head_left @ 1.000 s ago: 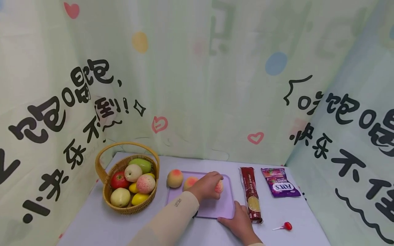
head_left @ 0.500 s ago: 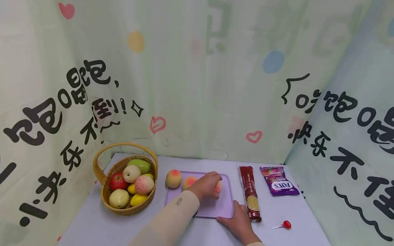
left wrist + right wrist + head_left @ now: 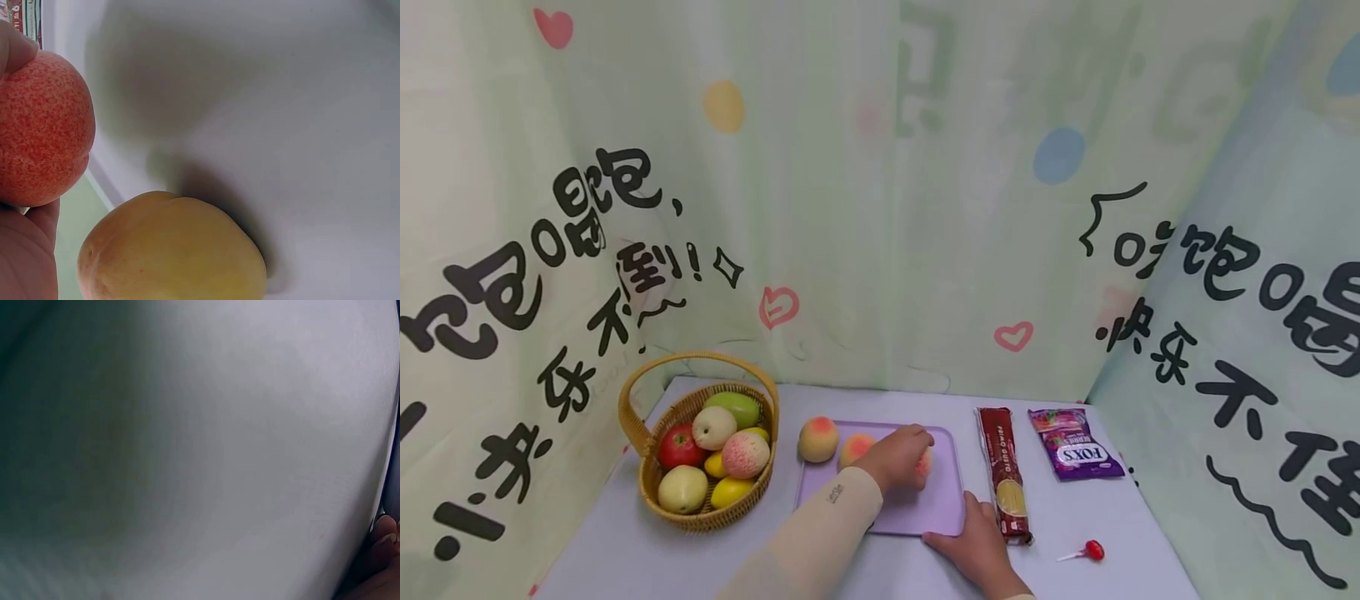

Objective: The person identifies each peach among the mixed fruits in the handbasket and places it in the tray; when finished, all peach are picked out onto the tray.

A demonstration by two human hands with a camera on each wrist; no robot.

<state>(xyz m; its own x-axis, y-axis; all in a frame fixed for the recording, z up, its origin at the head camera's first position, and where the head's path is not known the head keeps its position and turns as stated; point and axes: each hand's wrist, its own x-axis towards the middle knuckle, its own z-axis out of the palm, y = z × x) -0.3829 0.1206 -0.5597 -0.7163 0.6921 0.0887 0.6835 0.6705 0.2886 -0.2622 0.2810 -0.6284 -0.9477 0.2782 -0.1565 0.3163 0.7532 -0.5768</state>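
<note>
In the head view my left hand (image 3: pixel 897 458) holds a red-speckled peach (image 3: pixel 928 460) over the right part of a lilac tray (image 3: pixel 917 518). The left wrist view shows thumb and fingers around that peach (image 3: pixel 47 131), with a yellowish peach (image 3: pixel 175 250) close by on the pale tray surface. One blushed peach (image 3: pixel 856 450) lies on the tray, partly behind the left hand. Another peach (image 3: pixel 818 439) sits at the back left corner. My right hand (image 3: pixel 976 537) grips the tray's front right corner, thumb along the front edge; its fingertips (image 3: pixel 386 526) show at the right wrist view's edge.
A wicker basket (image 3: pixel 703 523) of mixed fruit stands left of the tray. To the right lie a long dark-red biscuit packet (image 3: pixel 1004 475), a purple FOX'S sweet bag (image 3: pixel 1077 446) and a red lollipop (image 3: pixel 1093 550). Printed curtains (image 3: pixel 865 208) enclose the table.
The head view has shifted slightly, so everything sits a little further left in it. Both hands keep almost the same positions, the left with the peach and the right at the tray corner.
</note>
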